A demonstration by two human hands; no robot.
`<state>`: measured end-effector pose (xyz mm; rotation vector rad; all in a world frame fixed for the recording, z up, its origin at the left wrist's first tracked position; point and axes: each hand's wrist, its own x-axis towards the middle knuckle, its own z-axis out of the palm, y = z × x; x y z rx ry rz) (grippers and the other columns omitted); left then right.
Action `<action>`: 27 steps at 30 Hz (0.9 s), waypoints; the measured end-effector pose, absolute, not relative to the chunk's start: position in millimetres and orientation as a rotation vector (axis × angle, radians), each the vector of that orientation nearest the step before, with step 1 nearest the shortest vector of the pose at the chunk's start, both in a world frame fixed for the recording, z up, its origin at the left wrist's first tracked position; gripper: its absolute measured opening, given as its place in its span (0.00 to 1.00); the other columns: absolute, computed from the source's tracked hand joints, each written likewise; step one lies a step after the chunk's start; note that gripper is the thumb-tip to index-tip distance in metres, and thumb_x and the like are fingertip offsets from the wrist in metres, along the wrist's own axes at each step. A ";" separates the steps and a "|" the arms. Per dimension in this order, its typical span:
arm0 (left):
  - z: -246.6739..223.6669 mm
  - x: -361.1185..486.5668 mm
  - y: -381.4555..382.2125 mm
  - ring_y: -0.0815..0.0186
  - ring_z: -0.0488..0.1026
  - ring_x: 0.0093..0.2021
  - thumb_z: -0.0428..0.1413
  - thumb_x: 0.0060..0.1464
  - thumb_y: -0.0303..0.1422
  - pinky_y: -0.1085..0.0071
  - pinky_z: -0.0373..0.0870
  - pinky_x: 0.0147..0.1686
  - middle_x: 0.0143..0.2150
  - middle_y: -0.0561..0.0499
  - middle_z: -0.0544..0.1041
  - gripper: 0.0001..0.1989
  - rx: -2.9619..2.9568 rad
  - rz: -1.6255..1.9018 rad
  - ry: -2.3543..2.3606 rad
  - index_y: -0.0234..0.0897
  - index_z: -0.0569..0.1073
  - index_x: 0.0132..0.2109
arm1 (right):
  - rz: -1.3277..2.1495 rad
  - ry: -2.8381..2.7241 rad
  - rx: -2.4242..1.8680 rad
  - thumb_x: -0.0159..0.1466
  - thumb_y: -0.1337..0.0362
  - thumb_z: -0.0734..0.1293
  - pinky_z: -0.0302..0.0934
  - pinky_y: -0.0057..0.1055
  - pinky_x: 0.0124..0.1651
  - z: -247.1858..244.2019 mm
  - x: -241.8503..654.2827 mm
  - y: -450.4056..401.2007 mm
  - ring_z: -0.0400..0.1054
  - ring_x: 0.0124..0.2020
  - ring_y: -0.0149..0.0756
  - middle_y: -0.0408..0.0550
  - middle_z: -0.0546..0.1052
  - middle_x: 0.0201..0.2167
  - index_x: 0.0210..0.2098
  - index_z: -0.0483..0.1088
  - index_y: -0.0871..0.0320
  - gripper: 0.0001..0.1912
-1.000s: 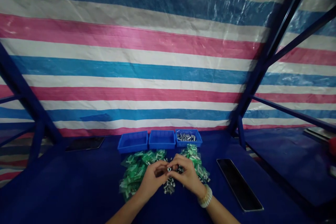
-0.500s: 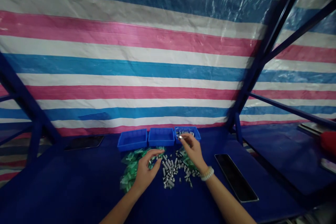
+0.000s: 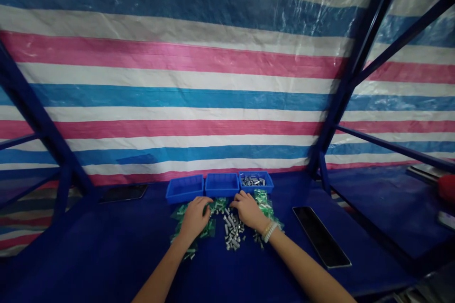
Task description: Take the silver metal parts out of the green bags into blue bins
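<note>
My left hand (image 3: 194, 218) rests over green plastic packets (image 3: 208, 231), its fingers curved and a gap showing between thumb and forefinger. Nothing can be seen held in it. At the far side of a loose pile of small silver metal fittings (image 3: 232, 234), my right hand (image 3: 249, 210) reaches down with its fingers bent together. Whatever is under those fingertips is hidden. More green packets (image 3: 263, 201) lie beyond and beside the right hand. Behind the hands, a blue tray (image 3: 269, 188) contains several silver metal pieces (image 3: 253, 181).
Two more blue trays, one at left (image 3: 185, 196) and one in the middle (image 3: 222, 192), stand in the same row. A phone-like dark slab (image 3: 322, 237) lies right of my right arm; another dark flat device (image 3: 124, 192) lies far left. Blue metal frame posts (image 3: 332, 123) flank the table.
My right hand has come down from the right tray to the pile; the metal piece in its fingertips is no longer visible. My left hand has moved slightly over the green packets.
</note>
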<state>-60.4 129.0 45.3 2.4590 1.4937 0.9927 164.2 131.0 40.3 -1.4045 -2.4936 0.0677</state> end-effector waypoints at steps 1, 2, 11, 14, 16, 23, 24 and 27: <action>44.7 -60.4 129.4 0.56 0.74 0.45 0.49 0.52 0.21 0.60 0.69 0.46 0.42 0.46 0.79 0.15 2.472 0.929 1.505 0.38 0.75 0.41 | 0.071 -2.499 -1.402 0.61 0.76 0.59 0.54 0.39 0.49 40.7 162.5 131.3 0.59 0.47 0.44 0.52 0.72 0.40 0.47 0.74 0.54 0.20; 44.4 -60.0 129.5 0.56 0.74 0.45 0.49 0.51 0.20 0.61 0.69 0.46 0.42 0.46 0.79 0.15 2.482 0.875 1.510 0.38 0.75 0.41 | 0.078 -2.497 -1.394 0.61 0.77 0.59 0.54 0.38 0.49 41.8 161.2 131.8 0.59 0.46 0.43 0.51 0.72 0.41 0.49 0.73 0.53 0.22; 43.3 -56.7 129.7 0.57 0.74 0.45 0.52 0.49 0.19 0.63 0.66 0.46 0.41 0.47 0.79 0.14 2.441 0.784 1.531 0.38 0.74 0.41 | 0.120 -2.489 -1.158 0.64 0.72 0.60 0.56 0.34 0.47 47.6 140.8 135.9 0.62 0.46 0.41 0.51 0.74 0.46 0.58 0.63 0.56 0.22; 41.7 -56.8 130.2 0.57 0.74 0.44 0.53 0.50 0.19 0.63 0.66 0.45 0.40 0.47 0.78 0.13 2.442 0.784 1.533 0.38 0.74 0.40 | 0.047 -2.507 -1.145 0.64 0.68 0.64 0.56 0.34 0.46 45.2 134.9 136.6 0.62 0.46 0.43 0.51 0.74 0.43 0.52 0.67 0.57 0.16; 40.7 -57.0 130.7 0.57 0.74 0.44 0.53 0.50 0.19 0.64 0.66 0.45 0.39 0.47 0.78 0.12 2.439 0.786 1.540 0.38 0.74 0.39 | -0.010 -2.517 -1.150 0.64 0.70 0.63 0.56 0.34 0.46 44.9 132.6 137.9 0.63 0.45 0.43 0.51 0.74 0.39 0.47 0.69 0.58 0.12; 38.9 -57.2 132.2 0.58 0.73 0.44 0.54 0.49 0.20 0.65 0.66 0.45 0.39 0.48 0.77 0.11 2.437 0.782 1.553 0.38 0.73 0.39 | -0.005 -2.468 -1.131 0.65 0.75 0.59 0.57 0.35 0.47 47.0 135.3 149.4 0.64 0.43 0.42 0.54 0.74 0.37 0.44 0.71 0.62 0.12; 39.1 -57.2 132.0 0.58 0.73 0.44 0.54 0.49 0.20 0.65 0.66 0.45 0.39 0.48 0.77 0.11 2.439 0.780 1.554 0.38 0.72 0.39 | 0.017 -2.464 -1.115 0.65 0.76 0.59 0.57 0.35 0.47 46.8 137.4 149.9 0.65 0.43 0.41 0.53 0.74 0.38 0.43 0.71 0.62 0.13; 40.8 -57.2 130.6 0.58 0.72 0.45 0.54 0.50 0.20 0.65 0.66 0.45 0.39 0.49 0.77 0.12 2.459 0.778 1.544 0.39 0.72 0.39 | 0.103 -2.466 -1.046 0.63 0.78 0.58 0.59 0.31 0.46 47.9 146.2 147.1 0.68 0.40 0.37 0.49 0.76 0.36 0.40 0.74 0.59 0.15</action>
